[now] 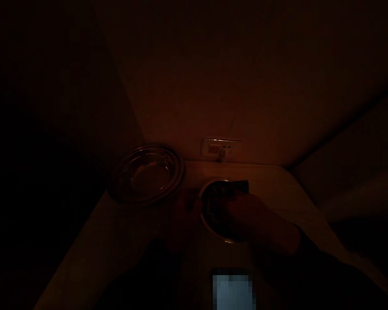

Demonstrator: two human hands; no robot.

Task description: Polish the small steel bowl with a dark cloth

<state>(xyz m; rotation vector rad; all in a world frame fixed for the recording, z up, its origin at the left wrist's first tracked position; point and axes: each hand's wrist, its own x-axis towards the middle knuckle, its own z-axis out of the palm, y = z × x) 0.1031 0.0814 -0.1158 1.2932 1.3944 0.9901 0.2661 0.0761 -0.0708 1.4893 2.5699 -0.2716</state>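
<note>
The scene is very dark. My right hand [245,213] reaches in from the lower right and lies over a round light-rimmed bowl [210,226] on the counter, with a dark object [237,186] at its fingertips. Whether its fingers grip that object is too dim to tell. My left hand [183,219] shows only as a faint shape by the bowl's left rim; its fingers cannot be made out. A shiny steel plate [147,174] leans against the wall to the left of the bowl.
A pale counter [278,185] runs into a wall corner. A white wall socket [220,148] with a plug sits just above the counter behind the bowl. A blurred bright rectangle [233,290] shows at the bottom edge. The left side is black.
</note>
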